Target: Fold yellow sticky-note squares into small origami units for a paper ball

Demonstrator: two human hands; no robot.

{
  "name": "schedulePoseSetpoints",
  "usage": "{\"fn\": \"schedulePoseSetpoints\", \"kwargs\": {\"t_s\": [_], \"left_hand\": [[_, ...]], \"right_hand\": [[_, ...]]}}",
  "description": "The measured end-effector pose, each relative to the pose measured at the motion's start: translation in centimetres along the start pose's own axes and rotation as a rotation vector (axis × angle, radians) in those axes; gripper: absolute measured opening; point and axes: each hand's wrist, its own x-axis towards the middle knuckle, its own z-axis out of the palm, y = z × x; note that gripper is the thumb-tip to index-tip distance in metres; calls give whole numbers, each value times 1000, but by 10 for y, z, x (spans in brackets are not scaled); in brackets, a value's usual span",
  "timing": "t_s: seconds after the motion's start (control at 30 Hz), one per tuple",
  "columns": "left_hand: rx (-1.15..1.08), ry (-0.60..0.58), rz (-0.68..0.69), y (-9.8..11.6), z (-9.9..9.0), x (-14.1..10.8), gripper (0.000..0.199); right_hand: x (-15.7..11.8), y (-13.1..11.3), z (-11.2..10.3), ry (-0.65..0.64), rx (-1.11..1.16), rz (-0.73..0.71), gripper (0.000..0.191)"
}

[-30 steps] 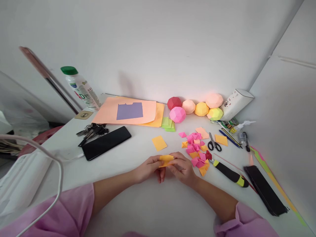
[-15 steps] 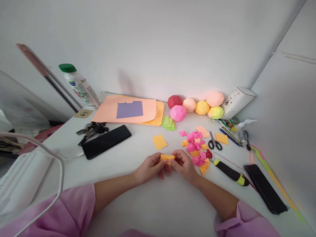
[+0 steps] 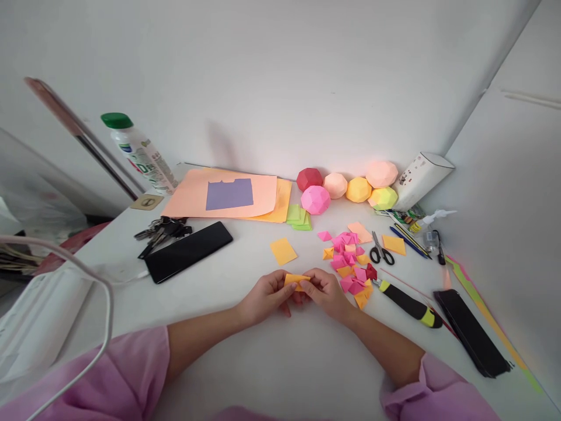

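Orange folded paper piece (image 3: 297, 279), small and creased flat, sits pinched between my hands: left hand (image 3: 266, 297) grips its left end, right hand (image 3: 328, 294) its right, just above the white bench (image 3: 245, 351), beside a pile of pink and orange folded units (image 3: 350, 266).

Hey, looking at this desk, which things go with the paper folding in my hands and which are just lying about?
In use:
left hand
right hand
orange paper piece, pinched by both
pile of folded pink and orange pieces
orange paper square
finished paper balls

Lying about:
keys
black phone
bottle
scissors
utility knife
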Motion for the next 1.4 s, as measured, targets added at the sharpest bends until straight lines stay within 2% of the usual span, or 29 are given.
{"fn": "schedulePoseSetpoints", "kwargs": {"t_s": [1.4], "left_hand": [[17, -27, -32, 2, 0, 0, 35]], "right_hand": [[-2, 4, -1, 11, -72, 25, 25]]}}
